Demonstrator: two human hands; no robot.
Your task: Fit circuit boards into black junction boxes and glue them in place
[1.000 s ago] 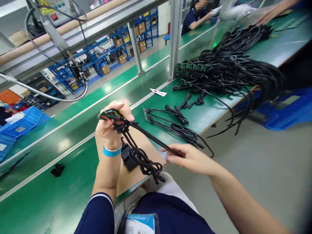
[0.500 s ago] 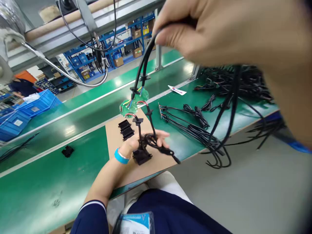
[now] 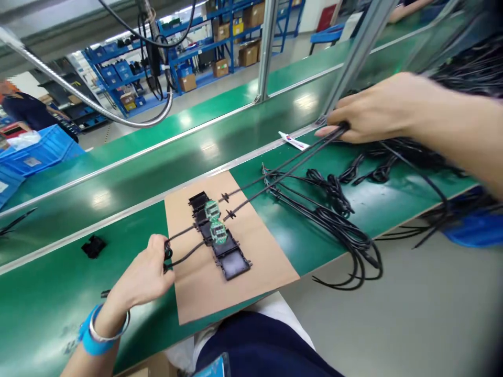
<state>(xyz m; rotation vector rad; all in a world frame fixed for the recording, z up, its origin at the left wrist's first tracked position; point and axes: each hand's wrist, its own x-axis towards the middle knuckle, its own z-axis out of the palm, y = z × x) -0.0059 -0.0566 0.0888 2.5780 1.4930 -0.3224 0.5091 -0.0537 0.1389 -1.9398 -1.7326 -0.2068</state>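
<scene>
My left hand (image 3: pixel 143 276) is closed on the near ends of two black cables (image 3: pixel 275 177) at the left edge of a brown card sheet (image 3: pixel 251 246). My right hand (image 3: pixel 377 110) pinches the far ends at the upper right, so the cables run taut across the bench. Two small green circuit boards (image 3: pixel 215 222) on the cables lie in a row of black plastic housings (image 3: pixel 223 246) on the card.
Bundles of black cables (image 3: pixel 334 209) lie right of the card and hang over the bench edge; a bigger heap sits behind my right arm. A loose black part (image 3: pixel 93 246) and a small white tube (image 3: pixel 294 141) lie on the green bench. Blue bins (image 3: pixel 35 152) stand at the far left.
My right hand came down from in front of the camera to the far right of the bench. My left hand moved left, the cables went taut, and the green boards settled into the black housings.
</scene>
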